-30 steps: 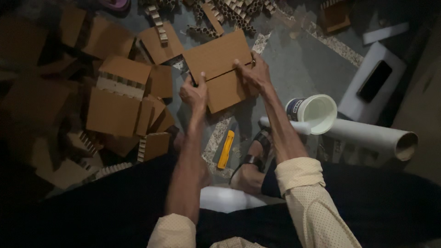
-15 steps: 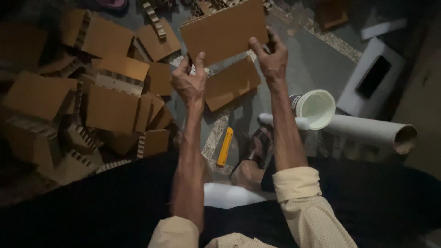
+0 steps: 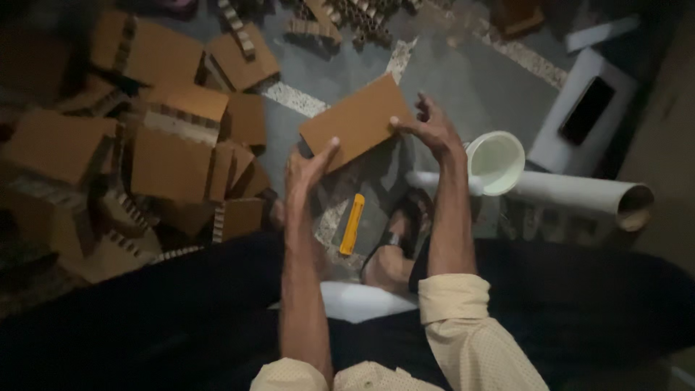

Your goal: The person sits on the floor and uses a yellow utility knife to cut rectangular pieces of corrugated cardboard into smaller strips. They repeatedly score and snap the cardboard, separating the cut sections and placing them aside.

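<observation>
A flat rectangular piece of brown cardboard (image 3: 357, 122) is held up in the air above a grey floor (image 3: 463, 80), tilted so that its right end sits higher than its left. The left hand (image 3: 308, 168) grips the lower left corner, thumb pressed on the upper face and fingers curled beneath it. The right hand (image 3: 431, 127) holds the right edge — thumb on the face, the other fingers spread loosely behind, so the hand is partly open yet firmly on the board. Both forearms are bare, with pale yellow sleeves (image 3: 463, 326) rolled up near the elbows.

Directly below the board, on the floor, lies a yellow utility knife (image 3: 352, 223), and just beside it a foot in a dark sandal (image 3: 394, 242). To the right of the right forearm stands a white plastic cup (image 3: 496, 161), which seems to touch the end of a long white cardboard tube (image 3: 579, 195) lying flat on the floor. Further right, a white box (image 3: 579, 116) carries a dark phone (image 3: 587, 110) on its top.

To the left — well apart from the hands — a loose heap of brown cardboard boxes (image 3: 145, 145) and corrugated offcuts covers the floor. More corrugated strips (image 3: 333, 18) lie at the top edge of the view. A dark cloth (image 3: 145, 318) fills the lower part of the view across the person's lap
</observation>
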